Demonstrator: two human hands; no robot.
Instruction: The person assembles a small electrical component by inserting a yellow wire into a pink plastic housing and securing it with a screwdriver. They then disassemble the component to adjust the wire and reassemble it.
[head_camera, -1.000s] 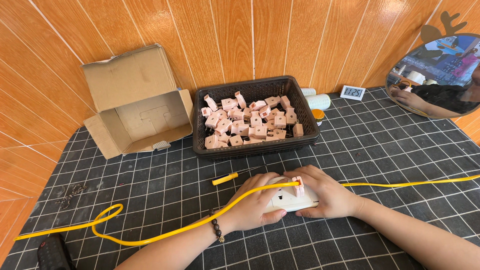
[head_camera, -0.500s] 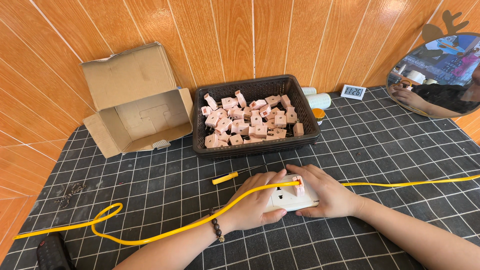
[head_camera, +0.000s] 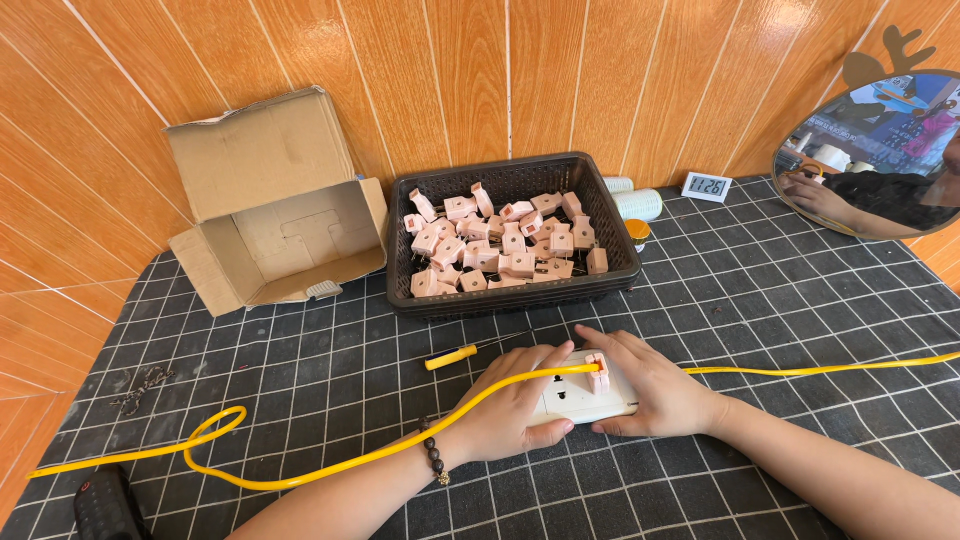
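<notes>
Gripping white socket block (head_camera: 585, 400), open brown carton (head_camera: 270, 205) upper left

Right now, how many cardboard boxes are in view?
1. The open cardboard box lies tipped on its side on the grid mat, left of the black basket, against the wooden wall.

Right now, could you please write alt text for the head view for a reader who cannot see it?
Left hand and right hand hold a white socket block with a pink plug on a gridded mat; a yellow cable crosses it, a basket of pink plugs behind.
</notes>
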